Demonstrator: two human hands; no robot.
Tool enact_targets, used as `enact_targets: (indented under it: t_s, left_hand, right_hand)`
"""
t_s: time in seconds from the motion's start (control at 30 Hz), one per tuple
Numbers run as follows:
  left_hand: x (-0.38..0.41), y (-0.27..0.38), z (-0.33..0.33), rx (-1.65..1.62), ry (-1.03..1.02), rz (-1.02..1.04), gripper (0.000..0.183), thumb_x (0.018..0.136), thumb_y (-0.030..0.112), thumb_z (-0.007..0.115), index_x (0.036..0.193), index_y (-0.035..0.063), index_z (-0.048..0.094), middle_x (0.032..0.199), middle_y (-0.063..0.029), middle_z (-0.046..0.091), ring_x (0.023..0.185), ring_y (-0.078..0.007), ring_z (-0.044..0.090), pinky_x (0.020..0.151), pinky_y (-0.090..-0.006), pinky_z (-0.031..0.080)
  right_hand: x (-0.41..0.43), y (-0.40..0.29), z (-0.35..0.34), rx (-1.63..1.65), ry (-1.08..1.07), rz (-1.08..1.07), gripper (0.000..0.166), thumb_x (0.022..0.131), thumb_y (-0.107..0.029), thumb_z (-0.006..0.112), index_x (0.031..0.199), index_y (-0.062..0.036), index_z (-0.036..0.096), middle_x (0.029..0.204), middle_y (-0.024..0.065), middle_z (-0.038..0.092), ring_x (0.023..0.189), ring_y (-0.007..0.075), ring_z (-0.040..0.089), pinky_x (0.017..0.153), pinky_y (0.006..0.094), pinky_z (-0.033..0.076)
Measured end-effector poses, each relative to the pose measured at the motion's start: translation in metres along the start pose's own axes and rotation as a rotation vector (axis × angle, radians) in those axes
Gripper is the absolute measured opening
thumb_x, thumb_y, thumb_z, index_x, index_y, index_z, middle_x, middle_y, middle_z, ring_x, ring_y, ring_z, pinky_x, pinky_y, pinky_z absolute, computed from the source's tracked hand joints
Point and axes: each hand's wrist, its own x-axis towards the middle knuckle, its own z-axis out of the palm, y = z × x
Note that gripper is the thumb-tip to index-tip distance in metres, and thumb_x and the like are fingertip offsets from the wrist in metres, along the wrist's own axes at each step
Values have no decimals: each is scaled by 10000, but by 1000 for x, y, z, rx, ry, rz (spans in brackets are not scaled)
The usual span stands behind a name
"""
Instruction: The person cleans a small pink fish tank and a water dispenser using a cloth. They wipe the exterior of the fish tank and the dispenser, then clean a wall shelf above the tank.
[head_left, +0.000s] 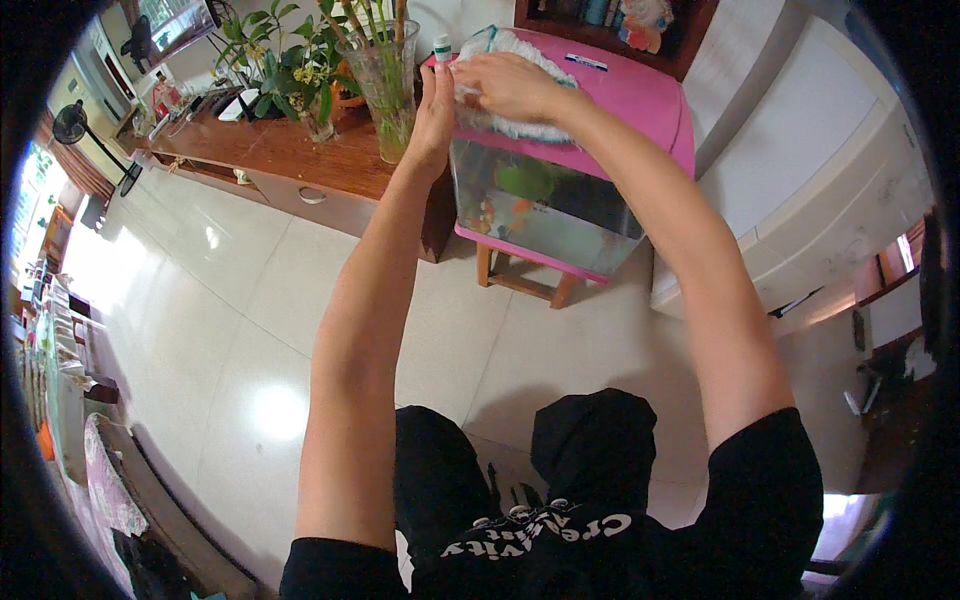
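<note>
A fish tank (547, 206) with a pink lid (637, 97) stands before me, with orange fish and a green shape inside. On the lid lies a white, fluffy cloth (536, 131) with a teal edge. My right hand (517, 86) reaches over the cloth, its fingers bent down towards my left hand; whether it grips anything is hidden. My left hand (437, 112) is raised at the lid's left edge, seen edge-on, beside the cloth. A small white bottle (442, 49) with a green label shows just beyond its fingertips; I cannot tell if they touch.
A wooden stool (521, 283) bears the tank. To the left, a wooden cabinet (292, 150) holds a tall glass vase (390, 90) with stems and a leafy plant (289, 75). A white appliance (810, 165) stands at right. Further off is a black fan (71, 122).
</note>
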Motion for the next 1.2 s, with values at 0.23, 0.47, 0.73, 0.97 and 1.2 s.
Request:
enact_targets:
  t_s: [0.23,0.47,0.73,0.97,1.2]
  left_hand:
    - [16,-6,-3,739,179,426,746,874,536,397,1389,45,172,1392,-235,249,1290,-337,253,999,-527,232]
    - [3,-11,49,1262,30,537,656,874,534,360,1321,55,322,1364,-181,322,1273,-330,295,1015,-545,192]
    - [0,-18,41,1297,86,602,564,891,481,364,1297,90,352,1345,-152,350,1231,-330,362,1010,-534,202]
    - [2,-22,49,1263,78,599,671,865,570,334,1296,58,383,1354,-209,341,1251,-348,337,1038,-498,176]
    - [4,-24,41,1343,103,613,564,883,506,362,1276,103,396,1336,-133,369,1233,-295,363,1017,-496,206]
  right_hand:
    - [-104,-29,3,-336,230,-331,362,743,-90,515,1097,-18,543,1130,102,540,1169,266,424,966,377,352]
    - [-269,12,50,-144,-276,-199,218,709,-108,486,858,-14,614,984,93,594,1009,256,520,941,384,371]
    - [-122,-38,120,-114,249,-288,291,743,-113,474,987,-7,592,995,105,597,995,264,522,961,367,356]
    - [-78,-68,210,-298,197,-290,332,836,-76,367,1087,66,531,1126,200,516,1132,290,443,1011,361,296]
    - [-197,-61,243,-130,-7,-344,257,788,-109,466,965,45,570,1061,120,554,1100,231,472,967,305,351]
